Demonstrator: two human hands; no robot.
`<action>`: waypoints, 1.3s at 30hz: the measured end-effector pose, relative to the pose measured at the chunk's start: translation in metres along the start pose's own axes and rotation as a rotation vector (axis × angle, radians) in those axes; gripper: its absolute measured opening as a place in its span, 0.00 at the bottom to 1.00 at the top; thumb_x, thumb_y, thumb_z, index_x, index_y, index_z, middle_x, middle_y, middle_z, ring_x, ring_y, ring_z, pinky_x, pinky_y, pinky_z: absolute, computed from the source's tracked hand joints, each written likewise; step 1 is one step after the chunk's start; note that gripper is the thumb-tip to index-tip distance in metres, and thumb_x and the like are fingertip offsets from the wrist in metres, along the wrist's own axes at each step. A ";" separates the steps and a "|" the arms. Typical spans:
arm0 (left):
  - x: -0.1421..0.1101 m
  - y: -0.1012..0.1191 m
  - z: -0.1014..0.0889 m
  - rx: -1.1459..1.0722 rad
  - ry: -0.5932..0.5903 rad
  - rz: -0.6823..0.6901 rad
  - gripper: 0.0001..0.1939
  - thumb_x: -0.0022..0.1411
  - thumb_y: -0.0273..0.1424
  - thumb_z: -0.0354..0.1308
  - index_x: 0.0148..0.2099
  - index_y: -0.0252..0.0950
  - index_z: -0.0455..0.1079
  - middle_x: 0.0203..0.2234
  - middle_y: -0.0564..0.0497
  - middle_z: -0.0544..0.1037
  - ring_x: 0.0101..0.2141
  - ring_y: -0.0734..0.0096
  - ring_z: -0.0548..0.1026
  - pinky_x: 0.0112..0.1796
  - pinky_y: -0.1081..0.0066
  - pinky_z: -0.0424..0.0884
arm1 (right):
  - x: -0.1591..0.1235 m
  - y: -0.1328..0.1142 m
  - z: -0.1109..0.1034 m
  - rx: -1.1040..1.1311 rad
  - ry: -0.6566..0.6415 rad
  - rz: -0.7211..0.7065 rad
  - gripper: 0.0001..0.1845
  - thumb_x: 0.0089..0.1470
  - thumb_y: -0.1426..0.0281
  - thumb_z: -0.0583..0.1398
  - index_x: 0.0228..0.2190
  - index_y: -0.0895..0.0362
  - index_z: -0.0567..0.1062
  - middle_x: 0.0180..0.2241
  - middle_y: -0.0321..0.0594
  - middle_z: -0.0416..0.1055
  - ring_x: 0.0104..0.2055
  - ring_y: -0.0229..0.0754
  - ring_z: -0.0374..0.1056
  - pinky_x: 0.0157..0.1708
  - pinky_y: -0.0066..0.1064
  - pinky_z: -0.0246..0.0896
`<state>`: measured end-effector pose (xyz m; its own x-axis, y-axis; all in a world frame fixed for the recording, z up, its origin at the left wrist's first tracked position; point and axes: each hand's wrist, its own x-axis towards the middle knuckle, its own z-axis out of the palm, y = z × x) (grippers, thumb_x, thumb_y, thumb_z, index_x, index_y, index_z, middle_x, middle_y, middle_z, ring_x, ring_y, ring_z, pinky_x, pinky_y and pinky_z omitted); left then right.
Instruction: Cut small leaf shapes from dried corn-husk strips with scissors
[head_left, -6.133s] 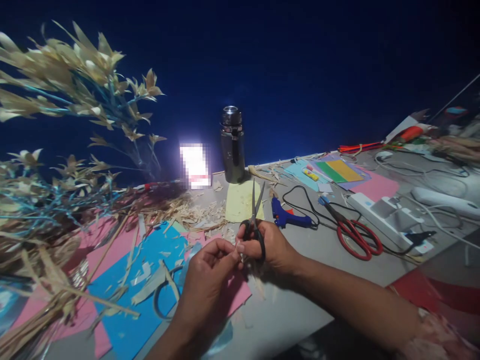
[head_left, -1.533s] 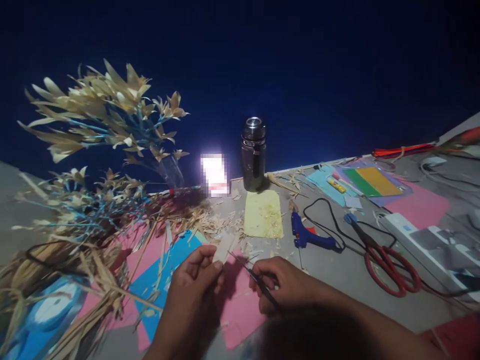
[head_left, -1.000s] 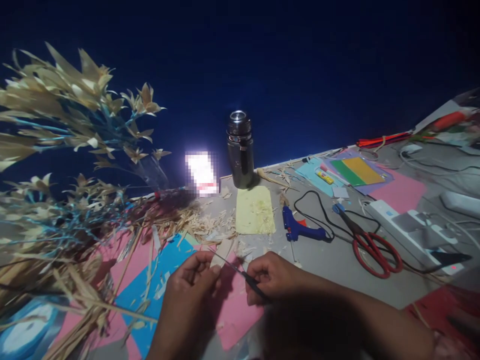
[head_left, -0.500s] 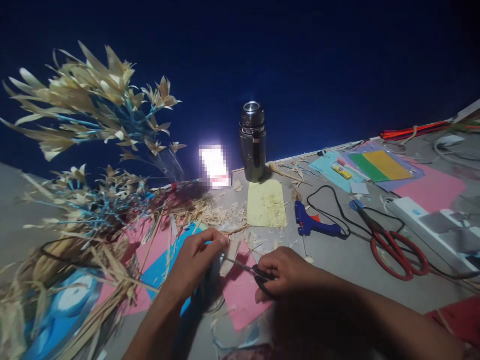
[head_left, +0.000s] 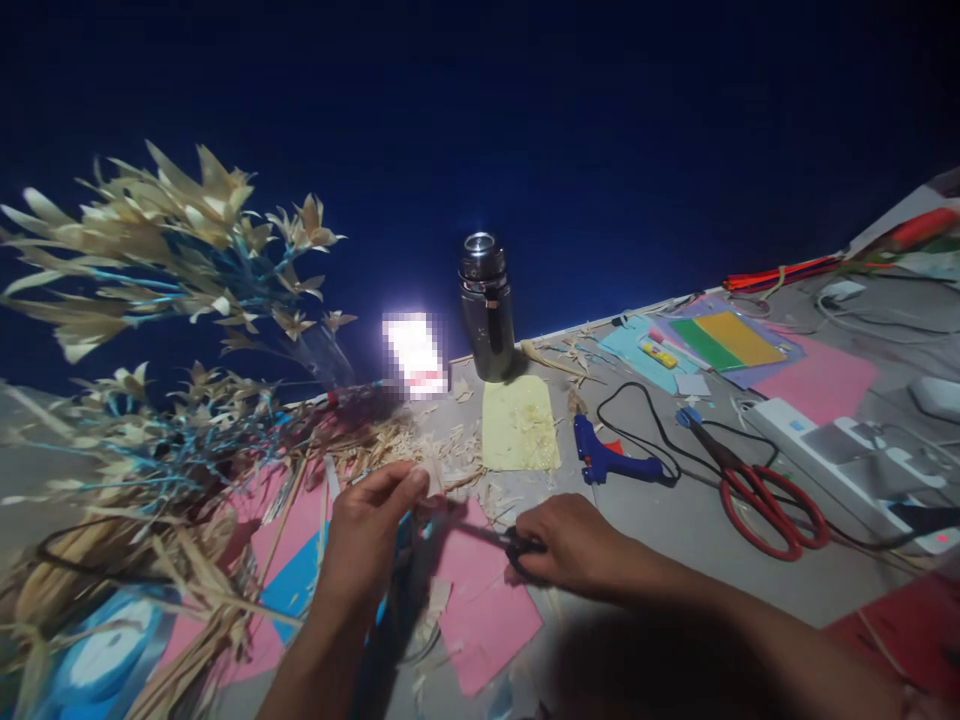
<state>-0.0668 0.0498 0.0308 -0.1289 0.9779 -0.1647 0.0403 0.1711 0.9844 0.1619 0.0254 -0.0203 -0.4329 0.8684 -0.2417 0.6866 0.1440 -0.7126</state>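
My left hand is closed, with thumb and fingers pinching a small pale strip, blurred, that looks like dried husk. My right hand is wrapped round the black handles of a small pair of scissors. Their blades point left toward the pinched strip; whether they are open or closed is smeared by motion. Under the scissors lies pink paper. A pale husk piece shows just below my left hand, by the paper's left edge.
A steel flask stands behind a yellow sheet. To the right are a blue glue gun, large red-handled scissors and a white power strip. Husk flowers and dried strips crowd the left; a bright, blurred-out light glows behind.
A husk piece that was at the blades now shows lower, below my left hand. My left hand has shifted slightly from the scissors. The whole view has swung a little.
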 end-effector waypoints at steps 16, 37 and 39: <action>-0.037 -0.020 0.059 -0.077 -0.153 -0.305 0.17 0.42 0.35 0.75 0.30 0.35 0.72 0.18 0.55 0.75 0.20 0.72 0.72 0.23 0.75 0.65 | 0.006 -0.004 -0.003 1.092 0.194 0.045 0.24 0.33 0.67 0.74 0.32 0.59 0.72 0.23 0.28 0.67 0.24 0.32 0.60 0.24 0.24 0.56; -0.038 -0.029 0.060 -0.111 -0.323 -0.253 0.16 0.49 0.38 0.73 0.35 0.35 0.73 0.25 0.52 0.79 0.27 0.68 0.75 0.30 0.73 0.70 | 0.005 -0.002 -0.001 1.060 0.154 0.117 0.16 0.36 0.74 0.65 0.32 0.57 0.70 0.24 0.30 0.69 0.23 0.34 0.62 0.23 0.25 0.57; -0.039 -0.027 0.061 -0.171 -0.352 -0.272 0.15 0.49 0.36 0.73 0.34 0.35 0.74 0.25 0.51 0.79 0.27 0.68 0.76 0.31 0.72 0.71 | 0.003 -0.003 -0.001 0.993 0.167 0.097 0.16 0.37 0.74 0.64 0.33 0.56 0.70 0.25 0.30 0.69 0.23 0.34 0.62 0.24 0.25 0.56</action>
<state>-0.0024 0.0144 0.0069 0.2326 0.8867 -0.3997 -0.1163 0.4334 0.8937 0.1594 0.0282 -0.0185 -0.2614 0.9218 -0.2863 -0.1156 -0.3243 -0.9389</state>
